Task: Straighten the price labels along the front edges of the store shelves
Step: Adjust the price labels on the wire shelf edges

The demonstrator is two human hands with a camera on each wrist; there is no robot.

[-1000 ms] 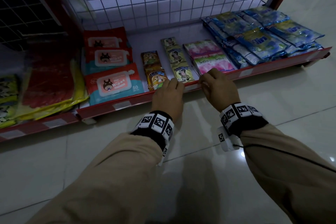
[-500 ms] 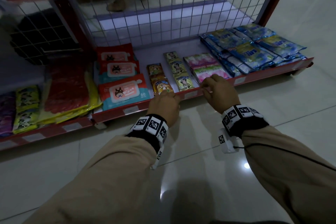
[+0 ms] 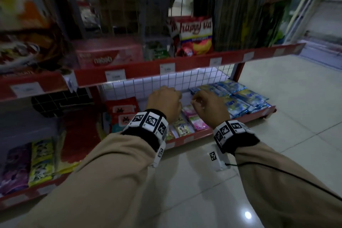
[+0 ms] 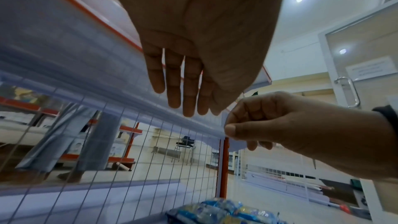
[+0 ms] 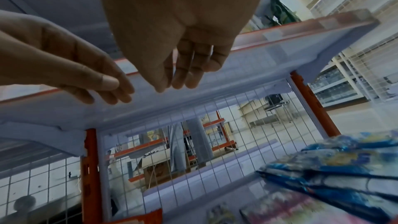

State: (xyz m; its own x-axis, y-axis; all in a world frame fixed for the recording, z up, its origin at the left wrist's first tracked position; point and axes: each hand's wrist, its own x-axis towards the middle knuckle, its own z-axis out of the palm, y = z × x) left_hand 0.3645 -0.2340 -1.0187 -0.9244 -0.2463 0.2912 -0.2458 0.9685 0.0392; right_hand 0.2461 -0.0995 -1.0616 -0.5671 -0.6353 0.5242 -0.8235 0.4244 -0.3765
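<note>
Step in hand, judged: hands between shelves, none of the price labels touched; left hand (image 3: 163, 102) and right hand (image 3: 208, 106) raised mid-frame in the head view, below the middle shelf edge (image 3: 194, 65). Price labels: label (image 3: 167, 68) centre frame, label (image 3: 115, 76) to its left, label (image 3: 215, 61) to its right; one tilted label (image 3: 71, 82) at centre left, hanging askew. Grip: left fingers straight, holding nothing; right fingers loosely bent, thumb near forefinger, nothing visibly held. Next move, judged: reach up to the red strip and square a label flat. Left wrist view alone shows both palms from below (image 4: 204, 40); head view alone shows the labels' faces; bottom shelf strip (image 3: 187, 139) lower centre.
</note>
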